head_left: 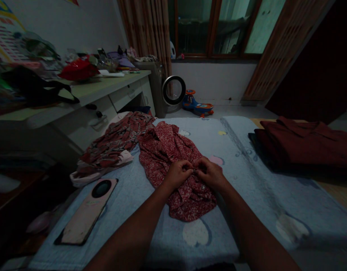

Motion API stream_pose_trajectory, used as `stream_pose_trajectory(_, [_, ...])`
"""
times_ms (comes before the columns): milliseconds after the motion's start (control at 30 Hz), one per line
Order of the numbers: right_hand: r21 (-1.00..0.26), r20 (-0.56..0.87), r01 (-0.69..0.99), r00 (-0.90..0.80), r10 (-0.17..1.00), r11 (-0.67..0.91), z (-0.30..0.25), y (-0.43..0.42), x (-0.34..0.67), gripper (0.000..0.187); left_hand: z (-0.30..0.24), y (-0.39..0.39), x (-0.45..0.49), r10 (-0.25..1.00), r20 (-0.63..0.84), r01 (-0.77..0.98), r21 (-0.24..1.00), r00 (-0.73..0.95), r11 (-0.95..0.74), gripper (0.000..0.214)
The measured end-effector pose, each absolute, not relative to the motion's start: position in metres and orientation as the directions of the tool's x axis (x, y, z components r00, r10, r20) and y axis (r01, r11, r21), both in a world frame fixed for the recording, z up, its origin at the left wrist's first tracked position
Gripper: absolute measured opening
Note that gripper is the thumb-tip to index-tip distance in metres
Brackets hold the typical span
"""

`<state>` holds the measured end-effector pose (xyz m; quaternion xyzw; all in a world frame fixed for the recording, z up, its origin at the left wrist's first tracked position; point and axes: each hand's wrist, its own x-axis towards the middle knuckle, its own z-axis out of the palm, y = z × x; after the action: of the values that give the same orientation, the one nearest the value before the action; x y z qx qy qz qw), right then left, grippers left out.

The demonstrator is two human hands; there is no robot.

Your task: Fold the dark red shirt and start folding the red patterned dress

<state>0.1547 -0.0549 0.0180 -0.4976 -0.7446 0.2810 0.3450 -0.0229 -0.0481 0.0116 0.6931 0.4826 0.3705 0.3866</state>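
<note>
A red garment with a small white print (167, 146) lies loosely spread on the light blue bed cover (128, 226). Over its lower part, my left hand (179, 173) and my right hand (208, 172) meet, fingertips almost touching. Both pinch the fabric, thumbs against fingers. A small dark spot shows between the fingertips, too small to name. Near my right wrist a small light button-like dot sits on the cloth.
Left of the garment lies a crumpled patterned cloth (116, 139), with a phone (87, 214) in front of it. Folded dark red clothes (309, 145) are stacked at the right. Beyond stand a cluttered desk (105, 94), a round appliance (173, 106) and a blue ride-on toy (196, 104).
</note>
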Motion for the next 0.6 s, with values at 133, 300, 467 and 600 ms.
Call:
stream_pose_trajectory(133, [-0.765,0.249,0.533,-0.27,0.93,0.36,0.0148,-0.0528,0.1558,0.017,0.0121,-0.0482,-0.0226,0.957,0.112,0.361,0.909,0.266,-0.207,0.008])
stream_pose_trajectory(300, [-0.786,0.252,0.495,-0.291,0.923,0.371,0.0134,-0.0512,0.1565,0.017,0.0108,-0.0478,-0.0228,0.96,0.088,0.332,0.927,0.264,-0.177,0.01])
stream_pose_trajectory(467, [-0.801,0.233,0.487,-0.282,0.931,0.348,0.0177,-0.0528,0.1565,0.014,0.0097,-0.0479,-0.0227,0.961,0.084,0.322,0.931,0.265,-0.17,0.009])
stream_pose_trajectory(600, [-0.846,0.207,0.426,-0.291,0.934,0.32,0.0212,-0.0535,0.1567,0.014,0.0115,-0.0489,-0.0228,0.956,0.086,0.288,0.943,0.28,-0.169,0.008])
